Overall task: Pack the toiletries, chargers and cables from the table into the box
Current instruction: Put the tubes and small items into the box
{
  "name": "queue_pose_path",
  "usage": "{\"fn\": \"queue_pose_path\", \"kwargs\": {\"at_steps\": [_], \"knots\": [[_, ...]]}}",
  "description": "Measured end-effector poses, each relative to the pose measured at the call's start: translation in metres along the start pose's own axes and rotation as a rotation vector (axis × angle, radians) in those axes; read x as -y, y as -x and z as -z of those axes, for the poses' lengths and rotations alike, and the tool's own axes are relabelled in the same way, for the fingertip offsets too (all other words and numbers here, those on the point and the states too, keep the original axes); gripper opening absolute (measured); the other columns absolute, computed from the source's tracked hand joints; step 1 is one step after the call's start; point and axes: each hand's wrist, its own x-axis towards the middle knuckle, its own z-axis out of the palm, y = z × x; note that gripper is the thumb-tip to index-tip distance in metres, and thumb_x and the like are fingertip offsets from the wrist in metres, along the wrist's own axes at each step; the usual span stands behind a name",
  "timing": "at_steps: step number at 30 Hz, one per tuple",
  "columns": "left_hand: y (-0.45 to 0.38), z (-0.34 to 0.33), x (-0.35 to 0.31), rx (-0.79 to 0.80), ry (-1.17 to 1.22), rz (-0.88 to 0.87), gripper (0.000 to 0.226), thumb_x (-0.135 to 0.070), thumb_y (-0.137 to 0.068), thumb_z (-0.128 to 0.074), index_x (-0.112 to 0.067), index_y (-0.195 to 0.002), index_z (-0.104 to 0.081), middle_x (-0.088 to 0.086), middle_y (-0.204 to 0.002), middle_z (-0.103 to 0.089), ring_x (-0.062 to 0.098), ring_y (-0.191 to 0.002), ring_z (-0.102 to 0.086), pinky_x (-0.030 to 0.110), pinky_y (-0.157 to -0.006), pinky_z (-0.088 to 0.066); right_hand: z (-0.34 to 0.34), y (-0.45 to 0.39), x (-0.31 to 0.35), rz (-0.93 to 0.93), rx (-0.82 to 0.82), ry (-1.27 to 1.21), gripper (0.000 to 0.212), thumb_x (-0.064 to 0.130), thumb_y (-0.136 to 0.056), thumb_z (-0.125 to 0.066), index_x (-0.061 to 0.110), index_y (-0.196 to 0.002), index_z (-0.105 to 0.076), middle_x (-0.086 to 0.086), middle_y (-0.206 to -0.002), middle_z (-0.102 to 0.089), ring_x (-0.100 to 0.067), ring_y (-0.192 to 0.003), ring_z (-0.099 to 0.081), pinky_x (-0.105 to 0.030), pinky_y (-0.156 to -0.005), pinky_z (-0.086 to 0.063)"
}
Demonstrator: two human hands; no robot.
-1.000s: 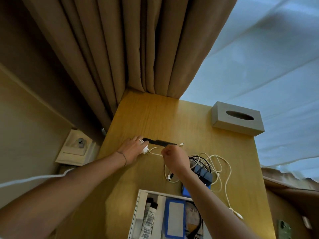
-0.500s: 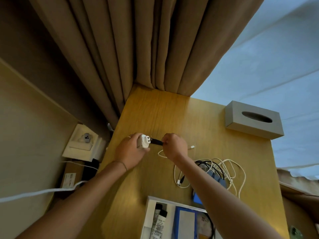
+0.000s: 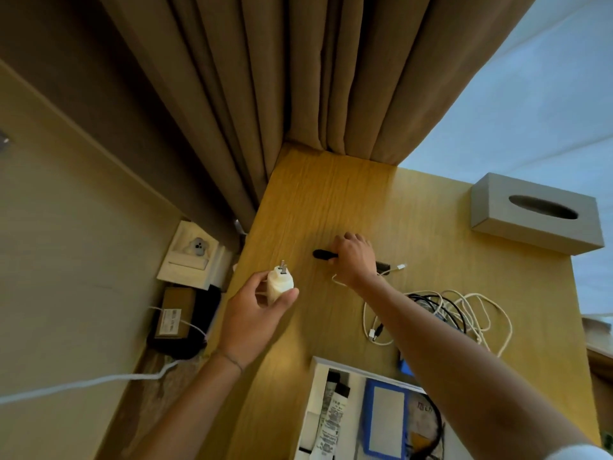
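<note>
A left hand point(image 3: 257, 305) lifts a white charger point(image 3: 280, 282), prongs up, its fingers clamped round the plug, above the wooden tabletop point(image 3: 331, 200). The right hand point(image 3: 355, 257) curls its fingers over a black comb point(image 3: 324, 254) lying on the tabletop. Tangled cables point(image 3: 464, 310) lie beyond the open box point(image 3: 318, 386) at the near edge.

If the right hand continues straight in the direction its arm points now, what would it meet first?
Beyond the right hand, which grips the black comb, only bare table shows, then probably the curtain at the far edge. Depth is unclear.
</note>
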Motion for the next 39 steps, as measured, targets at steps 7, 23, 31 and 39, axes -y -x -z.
{"fn": "queue_pose_path", "kwargs": {"at_steps": [7, 23, 31, 39], "knots": [[0.033, -0.004, -0.020, 0.003, 0.036, -0.065, 0.055, -0.066, -0.070, -0.071, -0.045, -0.120, -0.058, -0.030, -0.103, -0.064, -0.008, -0.098, -0.059, 0.014, -0.073, -0.050, 0.010, 0.006, 0.003, 0.075, 0.026, 0.050, 0.026, 0.021, -0.082, -0.076, 0.015, -0.104, -0.063, -0.004, -0.100, -0.067, -0.025, -0.098, -0.060, -0.036, -0.087, -0.050], [0.120, -0.024, -0.034, 0.045, 0.166, -0.069, 0.049, -0.064, -0.089, -0.045, -0.019, -0.092, -0.062, 0.005, -0.078, -0.059, 0.015, -0.067, -0.052, 0.037, -0.060, -0.042, 0.136, 0.163, 0.029, 0.188, -0.547, -0.508, 0.005, 0.018, -0.095, -0.064, 0.014, -0.099, -0.066, 0.003, -0.089, -0.064, -0.015, -0.076, -0.057, -0.026, -0.062, -0.042], [0.150, -0.031, -0.017, 0.043, 0.190, -0.066, 0.042, -0.058, -0.086, -0.057, -0.026, -0.112, -0.060, 0.002, -0.095, -0.073, 0.021, -0.087, -0.072, 0.023, -0.062, -0.058, 0.107, 0.276, 0.021, -0.012, -0.372, -0.897, 0.009, 0.017, -0.095, -0.068, 0.025, -0.094, -0.067, 0.012, -0.080, -0.070, -0.003, -0.076, -0.067, -0.016, -0.066, -0.054], [0.177, -0.034, -0.005, 0.036, 0.090, -0.106, 0.032, -0.061, -0.080, -0.063, -0.037, -0.102, -0.060, -0.002, -0.087, -0.075, 0.019, -0.083, -0.071, 0.040, -0.072, -0.058, 0.020, 0.309, -0.002, -0.336, 0.021, -0.892, 0.015, 0.020, -0.093, -0.072, 0.024, -0.079, -0.072, 0.008, -0.067, -0.075, -0.003, -0.065, -0.071, -0.039, -0.074, -0.063]]}}
